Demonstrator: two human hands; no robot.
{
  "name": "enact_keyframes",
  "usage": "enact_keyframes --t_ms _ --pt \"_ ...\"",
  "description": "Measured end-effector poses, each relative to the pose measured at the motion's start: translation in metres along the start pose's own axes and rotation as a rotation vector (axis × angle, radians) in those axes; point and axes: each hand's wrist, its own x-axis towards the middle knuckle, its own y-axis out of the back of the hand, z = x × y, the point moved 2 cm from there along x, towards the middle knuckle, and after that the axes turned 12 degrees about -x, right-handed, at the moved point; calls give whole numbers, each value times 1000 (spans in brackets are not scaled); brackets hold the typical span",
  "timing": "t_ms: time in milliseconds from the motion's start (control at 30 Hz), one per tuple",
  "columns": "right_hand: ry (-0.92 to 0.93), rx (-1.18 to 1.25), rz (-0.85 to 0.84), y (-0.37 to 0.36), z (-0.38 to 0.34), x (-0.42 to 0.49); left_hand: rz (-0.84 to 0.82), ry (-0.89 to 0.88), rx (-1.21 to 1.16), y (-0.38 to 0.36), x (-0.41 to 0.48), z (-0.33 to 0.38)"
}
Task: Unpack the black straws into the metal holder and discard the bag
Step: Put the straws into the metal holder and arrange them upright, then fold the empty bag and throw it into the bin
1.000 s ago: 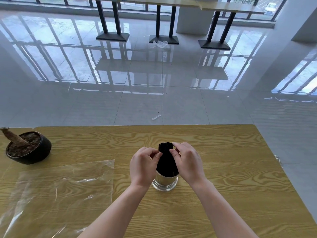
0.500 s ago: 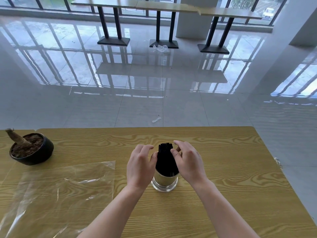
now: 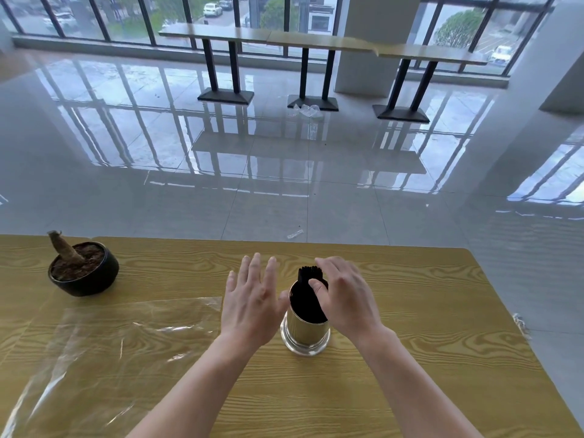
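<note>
Wood-grain table (image 3: 410, 311) in the foreground, with a black bowl-shaped pot (image 3: 83, 279) of brown soil near its far left corner, a cut brown stump (image 3: 63, 248) leaning out of the soil. Glossy grey tiled floor (image 3: 158, 200) beyond, with a small clear wrapper (image 3: 295, 234) just past the table's far edge and crumpled clear plastic (image 3: 306, 110) by a black pedestal base. Long wooden counter (image 3: 316, 41) on black legs against tall dark-framed windows (image 3: 126, 17), white column (image 3: 369, 42) behind it, parked cars (image 3: 212, 9) outside.
</note>
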Motion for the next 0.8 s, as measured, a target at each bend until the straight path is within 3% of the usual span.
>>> enact_keyframes --t_ms 200,433,800 --pt "158 8 48 9 -36 2 81 66 32 28 -25 -17" --pt "314 32 -33 -2 -87 5 133 186 21 59 -56 -56" --pt "228 128 -287 -54 -168 -3 166 324 -20 106 -104 -152"
